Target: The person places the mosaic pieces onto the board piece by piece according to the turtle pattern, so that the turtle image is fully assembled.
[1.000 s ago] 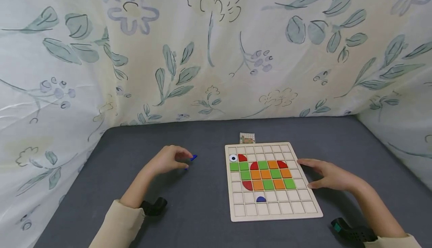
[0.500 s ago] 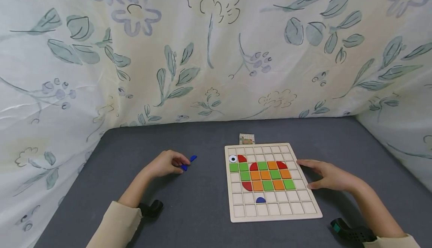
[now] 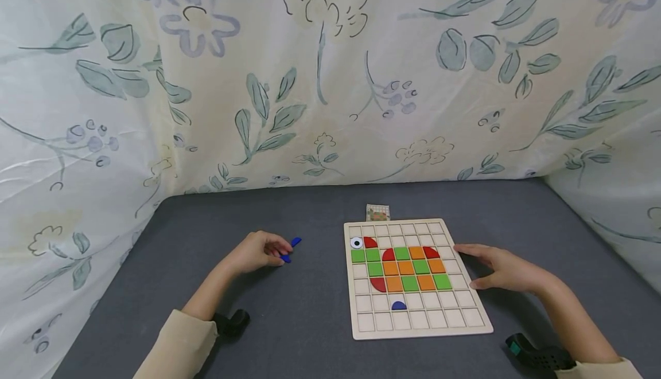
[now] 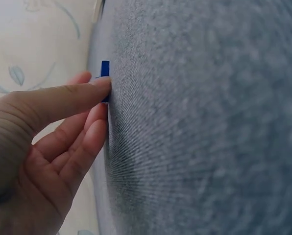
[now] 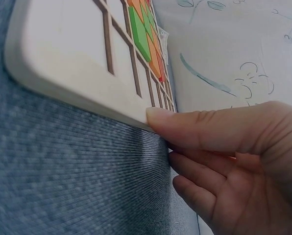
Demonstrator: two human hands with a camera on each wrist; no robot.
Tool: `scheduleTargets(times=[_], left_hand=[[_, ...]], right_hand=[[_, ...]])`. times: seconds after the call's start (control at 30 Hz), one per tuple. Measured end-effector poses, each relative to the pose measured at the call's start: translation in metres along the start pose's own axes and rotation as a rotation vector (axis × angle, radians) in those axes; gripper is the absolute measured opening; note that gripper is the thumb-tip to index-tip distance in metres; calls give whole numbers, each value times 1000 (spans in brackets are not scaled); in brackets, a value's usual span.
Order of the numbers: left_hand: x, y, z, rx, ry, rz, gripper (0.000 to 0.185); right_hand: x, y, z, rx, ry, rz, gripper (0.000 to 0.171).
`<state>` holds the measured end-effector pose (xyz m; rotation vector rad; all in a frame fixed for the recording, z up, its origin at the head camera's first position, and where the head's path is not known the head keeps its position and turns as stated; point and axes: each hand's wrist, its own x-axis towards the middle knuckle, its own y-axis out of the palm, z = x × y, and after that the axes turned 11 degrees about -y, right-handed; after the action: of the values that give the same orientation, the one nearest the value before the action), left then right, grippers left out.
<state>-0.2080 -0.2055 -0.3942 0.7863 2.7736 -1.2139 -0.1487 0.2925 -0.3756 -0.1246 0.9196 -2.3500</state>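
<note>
On grey cloth (image 3: 310,310), left hand (image 3: 255,251) pinches blue piece (image 3: 286,259).

On the surface (image 3: 320,310) the board (image 3: 418,324) lies right, a card (image 3: 378,213) just behind it, two pieces (image 3: 295,242) left, each hand (image 3: 258,250) beside its own side.

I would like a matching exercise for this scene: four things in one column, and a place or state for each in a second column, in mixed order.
Things:
1. left hand
2. right hand
3. eye piece
4. small card

Places or states:
A. lies behind the wooden board
B. touches a blue piece on the table
C. sits in the board's top left cell
D. rests against the board's right edge

Pairs: 1-B, 2-D, 3-C, 4-A
</note>
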Motion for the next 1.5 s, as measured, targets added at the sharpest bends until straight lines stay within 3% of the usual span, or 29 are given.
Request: scheduleTargets(times=[0.4,0.53,0.73,1.27,1.5], left_hand=[[2,14,-11,-21,-11,-115,21],[3,24,-26,1,-13,-142,19],[8,45,-60,36,22,-179,15],[30,124,-164,152,230,-18,15],[41,155,-188,258,303,14,13]], right_hand=[[-2,3,-3,-1,-6,-1,82],[-3,4,-4,0,-5,0,82],[-3,2,-5,11,-10,5,83],[-3,-1,-3,-30,-17,-9,82],[-2,0,-4,-43,-43,-15,81]])
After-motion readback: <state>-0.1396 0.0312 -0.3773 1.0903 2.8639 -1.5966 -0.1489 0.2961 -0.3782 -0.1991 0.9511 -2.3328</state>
